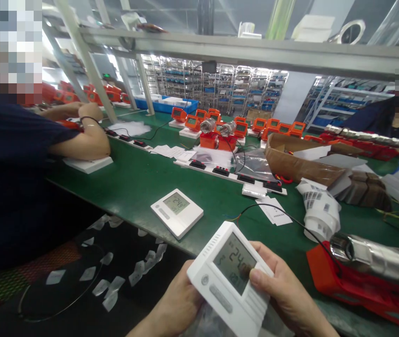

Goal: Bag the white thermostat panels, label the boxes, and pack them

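A white thermostat-like device [220, 299] with a lit grey display is held tilted near the bottom of the view. My left hand [181, 299] grips its left edge, with the fingertips hidden behind it. On the other side, my right hand [283, 285] holds the right edge, its thumb resting on the display. Below the device, what looks like clear plastic film [202, 323] shows between my hands. A second white device [178, 213] of the same kind lies face up on the green table [132, 187], its display also lit.
To the right lies an orange-red instrument with a metal fitting [371, 262], near a roll of labels [320, 210] and a cardboard box [301, 164]. A power strip [227, 175] crosses the table. A co-worker's arm [80, 140] is at left. Several orange instruments [192, 122] stand behind.
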A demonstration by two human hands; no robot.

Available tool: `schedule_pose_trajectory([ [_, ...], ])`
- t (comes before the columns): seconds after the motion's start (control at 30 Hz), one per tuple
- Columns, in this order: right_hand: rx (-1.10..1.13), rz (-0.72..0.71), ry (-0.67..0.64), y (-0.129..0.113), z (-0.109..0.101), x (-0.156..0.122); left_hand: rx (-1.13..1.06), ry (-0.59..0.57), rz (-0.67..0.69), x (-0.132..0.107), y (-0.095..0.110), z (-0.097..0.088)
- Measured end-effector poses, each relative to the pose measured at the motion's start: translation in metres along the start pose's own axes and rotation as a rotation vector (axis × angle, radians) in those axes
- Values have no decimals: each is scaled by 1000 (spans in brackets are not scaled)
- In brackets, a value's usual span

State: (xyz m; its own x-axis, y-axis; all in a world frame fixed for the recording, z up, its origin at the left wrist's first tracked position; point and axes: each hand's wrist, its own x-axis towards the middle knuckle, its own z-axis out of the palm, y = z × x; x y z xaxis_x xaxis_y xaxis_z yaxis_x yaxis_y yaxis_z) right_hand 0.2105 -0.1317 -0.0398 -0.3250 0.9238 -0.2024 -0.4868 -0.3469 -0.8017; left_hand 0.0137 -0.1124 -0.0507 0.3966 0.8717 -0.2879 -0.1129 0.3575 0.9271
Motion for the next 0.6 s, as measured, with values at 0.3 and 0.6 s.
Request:
schedule_pose_trajectory([
  [0.3,36,-10,-23,13,-11,-1,244,-57,151,-8,21,3],
  [0.6,175,-100,245,-3,-23,-21,313,-66,209,5,50,-4],
])
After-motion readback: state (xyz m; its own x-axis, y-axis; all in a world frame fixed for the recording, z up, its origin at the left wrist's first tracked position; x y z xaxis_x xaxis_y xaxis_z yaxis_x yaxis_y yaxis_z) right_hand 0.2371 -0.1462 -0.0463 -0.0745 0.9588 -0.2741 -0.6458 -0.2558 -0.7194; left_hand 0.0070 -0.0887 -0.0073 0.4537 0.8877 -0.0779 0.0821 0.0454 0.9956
